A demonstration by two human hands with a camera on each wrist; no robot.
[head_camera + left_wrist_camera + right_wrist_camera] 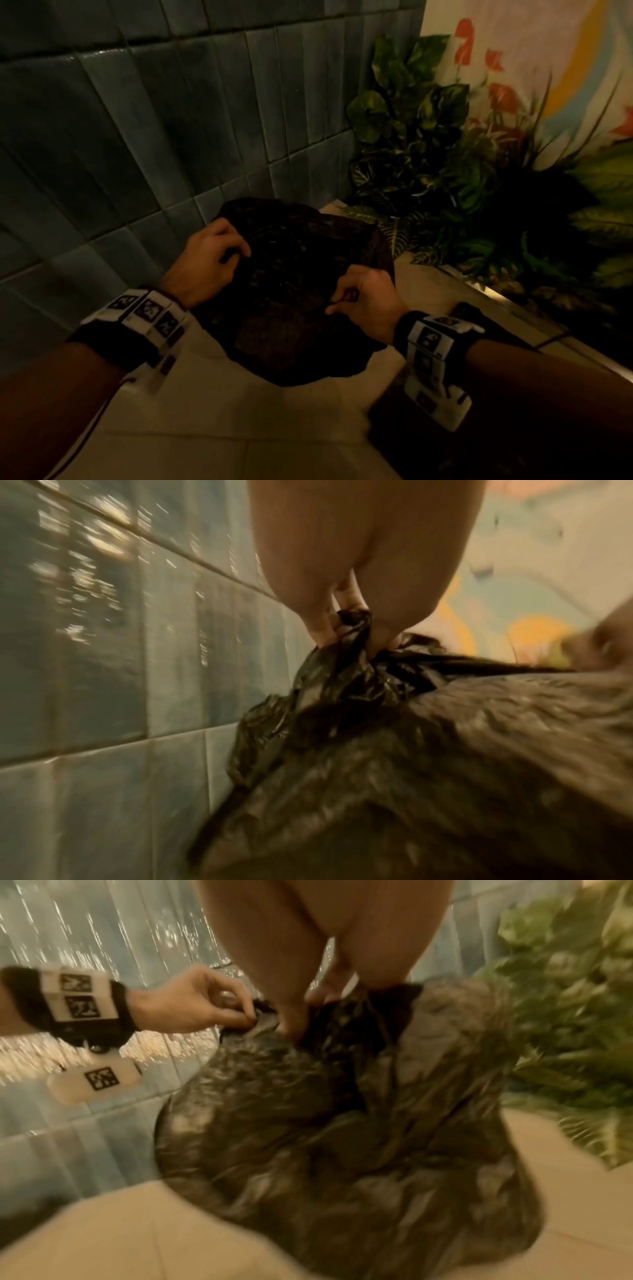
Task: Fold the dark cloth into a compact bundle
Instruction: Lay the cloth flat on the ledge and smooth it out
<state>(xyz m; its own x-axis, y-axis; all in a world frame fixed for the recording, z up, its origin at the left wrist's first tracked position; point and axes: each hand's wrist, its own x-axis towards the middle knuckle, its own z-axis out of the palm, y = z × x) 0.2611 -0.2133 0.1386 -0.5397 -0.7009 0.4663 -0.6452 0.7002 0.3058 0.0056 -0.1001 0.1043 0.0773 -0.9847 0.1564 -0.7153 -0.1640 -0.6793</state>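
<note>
Head view: dark cloth (291, 291) held up between both hands above a pale tiled floor (222, 428), close to the grey-green tiled wall (120, 137). Left hand (209, 257) has its grip clenched on the cloth's far-left edge, fingers curled into the material. Right hand (366, 298) pinches the near-right edge, thumb against forefinger. Marker bands on both wrists. Leafy plants (445, 171) stand to the right, near the cloth; whether they touch it cannot be told.

Left wrist view: fingers (318, 620) bunch a gathered, crinkled, glossy corner of the cloth (411, 750); the rest hangs below. Wall tiles to the left. Picture blurred.

Right wrist view: right fingers (294, 1015) grasp the cloth's top edge; the left hand grips the same edge just beside them. The cloth (342, 1137) hangs down loosely, crumpled, over the floor. Plants at right, blurred.
</note>
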